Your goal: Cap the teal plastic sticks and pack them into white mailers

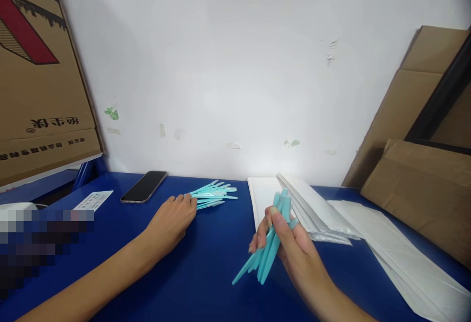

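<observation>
A bundle of slim turquoise plastic sticks [274,243], tapered toward one end, is gripped in my right hand [294,243], thumb across the front and fingers wrapped behind. The bundle is tilted, its narrow ends fanning down to the left above the table. My left hand [171,224] rests closed at the near ends of a loose pile of the same sticks [217,193] on the blue table. Its fingers curl over those ends, and the fingertips are hidden. The pile spreads out to the right of that hand.
White padded envelopes [397,248] lie on the right of the blue table [217,283], others behind my right hand. A black phone [144,186] and a printed card [94,200] lie left. Cardboard boxes [44,86] flank both sides; a white wall [221,67] closes the back.
</observation>
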The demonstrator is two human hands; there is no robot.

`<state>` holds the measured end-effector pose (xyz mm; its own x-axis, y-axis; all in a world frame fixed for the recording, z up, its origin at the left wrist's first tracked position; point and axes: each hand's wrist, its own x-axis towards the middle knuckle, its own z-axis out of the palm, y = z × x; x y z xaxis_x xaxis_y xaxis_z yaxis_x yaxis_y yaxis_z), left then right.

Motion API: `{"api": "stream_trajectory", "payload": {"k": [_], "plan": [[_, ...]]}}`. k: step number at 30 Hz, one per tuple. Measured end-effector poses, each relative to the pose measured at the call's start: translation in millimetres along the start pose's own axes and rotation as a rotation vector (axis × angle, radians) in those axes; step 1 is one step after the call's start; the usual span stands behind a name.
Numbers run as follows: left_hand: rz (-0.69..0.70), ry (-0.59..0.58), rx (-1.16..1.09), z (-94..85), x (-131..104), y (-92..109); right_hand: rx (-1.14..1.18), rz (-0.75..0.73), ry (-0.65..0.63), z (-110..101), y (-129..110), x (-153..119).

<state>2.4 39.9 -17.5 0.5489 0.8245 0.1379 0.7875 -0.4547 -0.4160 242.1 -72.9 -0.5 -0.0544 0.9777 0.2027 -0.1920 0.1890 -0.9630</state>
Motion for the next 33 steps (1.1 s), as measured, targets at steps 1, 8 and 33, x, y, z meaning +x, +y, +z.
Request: {"api": "stream_trajectory", "payload": {"k": [1,8,33], "plan": [[0.002,0.005,0.004,-0.7,-0.5,0.4,-0.001,-0.001,0.002,0.1,-0.2,0.3],[-0.005,0.006,0.006,-2.6,-1.8,3.5,-0.007,0.004,-0.005,0.0,-1.7,0.2],[-0.2,0.254,-1.306,-31.3,-11.3,18.4,0.027,0.044,0.037,1.1,-1.0,-0.1]]}}
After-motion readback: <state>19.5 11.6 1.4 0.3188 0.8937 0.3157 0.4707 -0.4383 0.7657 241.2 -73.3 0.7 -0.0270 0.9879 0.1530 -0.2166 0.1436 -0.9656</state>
